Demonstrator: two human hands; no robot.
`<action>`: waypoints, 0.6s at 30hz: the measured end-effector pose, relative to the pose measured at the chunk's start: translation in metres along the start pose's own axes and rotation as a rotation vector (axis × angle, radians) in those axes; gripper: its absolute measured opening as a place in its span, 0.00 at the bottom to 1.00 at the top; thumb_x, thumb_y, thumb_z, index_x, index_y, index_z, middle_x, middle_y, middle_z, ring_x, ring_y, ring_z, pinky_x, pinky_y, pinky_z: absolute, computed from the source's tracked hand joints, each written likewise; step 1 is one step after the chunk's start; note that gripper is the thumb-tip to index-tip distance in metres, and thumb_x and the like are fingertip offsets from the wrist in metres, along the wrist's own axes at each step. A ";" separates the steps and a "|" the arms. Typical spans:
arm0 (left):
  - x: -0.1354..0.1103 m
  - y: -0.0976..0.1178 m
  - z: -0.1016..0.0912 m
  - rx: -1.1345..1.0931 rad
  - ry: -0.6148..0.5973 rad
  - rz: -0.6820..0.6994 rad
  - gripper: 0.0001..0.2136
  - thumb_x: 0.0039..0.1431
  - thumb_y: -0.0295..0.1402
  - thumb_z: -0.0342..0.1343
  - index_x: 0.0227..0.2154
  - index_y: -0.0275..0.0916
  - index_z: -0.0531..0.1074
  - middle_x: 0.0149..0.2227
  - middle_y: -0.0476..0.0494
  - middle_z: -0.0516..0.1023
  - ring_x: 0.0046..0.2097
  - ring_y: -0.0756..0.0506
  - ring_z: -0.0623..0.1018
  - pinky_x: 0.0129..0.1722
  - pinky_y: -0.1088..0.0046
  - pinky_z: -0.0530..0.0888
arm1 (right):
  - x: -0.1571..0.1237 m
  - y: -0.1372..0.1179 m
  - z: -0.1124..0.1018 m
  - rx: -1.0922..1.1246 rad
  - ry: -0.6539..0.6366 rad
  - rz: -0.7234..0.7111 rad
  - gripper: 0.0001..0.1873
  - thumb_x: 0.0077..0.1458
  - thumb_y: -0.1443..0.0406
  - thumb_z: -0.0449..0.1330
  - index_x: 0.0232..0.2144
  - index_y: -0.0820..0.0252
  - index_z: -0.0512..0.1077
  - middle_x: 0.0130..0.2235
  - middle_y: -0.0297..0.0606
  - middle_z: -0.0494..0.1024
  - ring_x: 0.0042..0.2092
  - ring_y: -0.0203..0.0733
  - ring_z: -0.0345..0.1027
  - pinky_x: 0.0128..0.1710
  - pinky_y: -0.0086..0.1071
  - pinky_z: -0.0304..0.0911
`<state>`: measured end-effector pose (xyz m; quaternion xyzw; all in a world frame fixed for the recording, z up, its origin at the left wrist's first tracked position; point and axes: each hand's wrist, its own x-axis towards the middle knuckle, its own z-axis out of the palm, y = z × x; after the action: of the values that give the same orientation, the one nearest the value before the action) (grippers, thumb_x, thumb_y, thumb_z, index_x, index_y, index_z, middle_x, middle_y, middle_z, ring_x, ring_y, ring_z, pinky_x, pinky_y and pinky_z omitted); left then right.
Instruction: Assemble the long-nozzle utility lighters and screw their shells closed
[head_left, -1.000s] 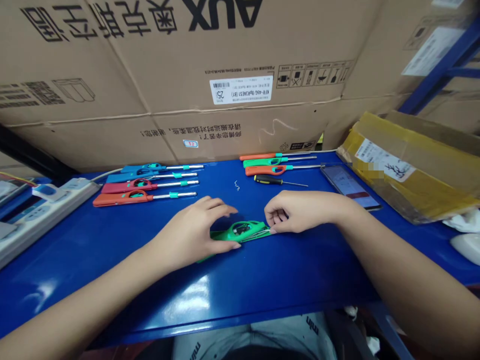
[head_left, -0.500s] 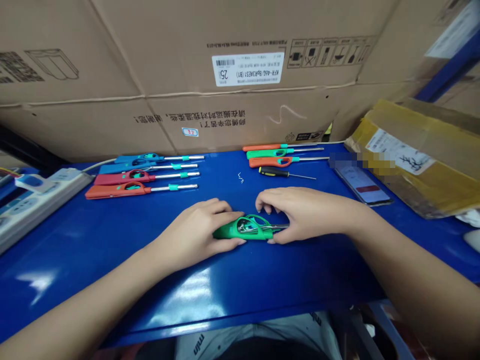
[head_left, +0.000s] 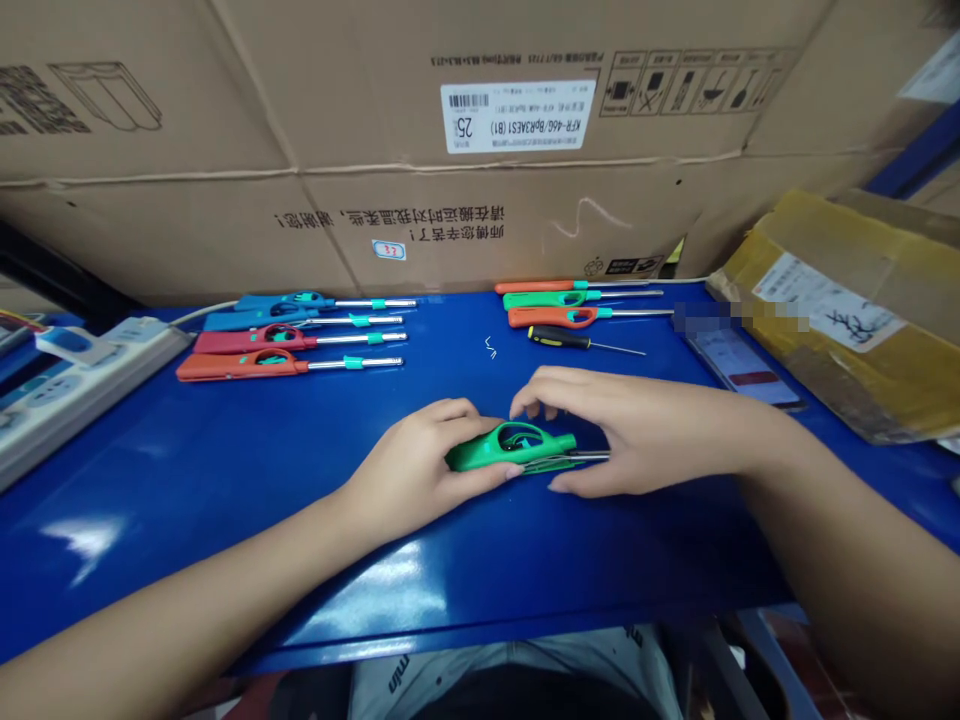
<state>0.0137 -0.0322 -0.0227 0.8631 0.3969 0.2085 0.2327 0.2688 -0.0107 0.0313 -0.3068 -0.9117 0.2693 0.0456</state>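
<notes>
A green long-necked lighter [head_left: 514,447] lies on the blue table [head_left: 225,470] in the middle of the view. My left hand [head_left: 420,470] grips its handle end, thumb and fingers wrapped round it. My right hand [head_left: 630,425] covers the neck end, fingers curved over the metal tube, which is mostly hidden under the palm. Both hands rest on the table.
Several lighters [head_left: 292,338] lie in a row at the back left, three more [head_left: 570,300] at the back right beside a black-and-yellow screwdriver [head_left: 577,341]. A phone [head_left: 739,365], a taped parcel [head_left: 840,300], a power strip [head_left: 67,375] and big cardboard boxes [head_left: 450,130] surround the table.
The green lighter's open body has been brought together and now looks closed. My right hand has slid over its neck; the view has shifted slightly right.
</notes>
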 end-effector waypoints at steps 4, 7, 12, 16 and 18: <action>0.003 -0.001 -0.001 -0.043 0.024 -0.029 0.17 0.65 0.46 0.58 0.50 0.41 0.79 0.40 0.43 0.81 0.41 0.44 0.81 0.42 0.68 0.76 | 0.013 0.001 0.007 -0.032 0.062 -0.123 0.05 0.64 0.64 0.59 0.40 0.58 0.75 0.40 0.36 0.77 0.44 0.40 0.70 0.43 0.31 0.63; 0.004 -0.004 -0.003 -0.088 0.082 -0.092 0.19 0.65 0.46 0.58 0.51 0.40 0.78 0.47 0.43 0.83 0.47 0.42 0.81 0.48 0.67 0.77 | 0.018 0.006 0.010 -0.102 0.105 -0.103 0.08 0.66 0.65 0.57 0.38 0.60 0.76 0.38 0.38 0.77 0.41 0.40 0.70 0.42 0.32 0.63; 0.005 -0.010 -0.007 -0.063 0.160 -0.120 0.16 0.67 0.42 0.56 0.52 0.41 0.76 0.49 0.44 0.81 0.49 0.43 0.80 0.51 0.64 0.76 | 0.021 0.020 0.014 -0.257 0.238 0.044 0.12 0.68 0.63 0.53 0.39 0.60 0.77 0.40 0.40 0.78 0.41 0.42 0.71 0.40 0.33 0.61; 0.006 -0.008 -0.014 0.092 0.231 -0.015 0.12 0.66 0.38 0.56 0.48 0.40 0.76 0.49 0.41 0.78 0.53 0.41 0.75 0.55 0.60 0.71 | 0.025 0.029 0.020 -0.336 0.217 0.110 0.11 0.67 0.64 0.55 0.42 0.58 0.77 0.43 0.41 0.78 0.42 0.43 0.72 0.39 0.33 0.62; 0.006 -0.006 -0.018 0.152 0.216 0.058 0.11 0.65 0.39 0.57 0.45 0.40 0.76 0.46 0.42 0.77 0.49 0.41 0.74 0.52 0.61 0.71 | 0.026 0.029 0.020 -0.389 0.255 0.131 0.10 0.65 0.64 0.56 0.45 0.58 0.76 0.45 0.42 0.78 0.45 0.46 0.72 0.41 0.34 0.62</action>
<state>0.0042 -0.0198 -0.0106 0.8619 0.4092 0.2759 0.1163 0.2588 0.0147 -0.0032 -0.3998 -0.9115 0.0499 0.0826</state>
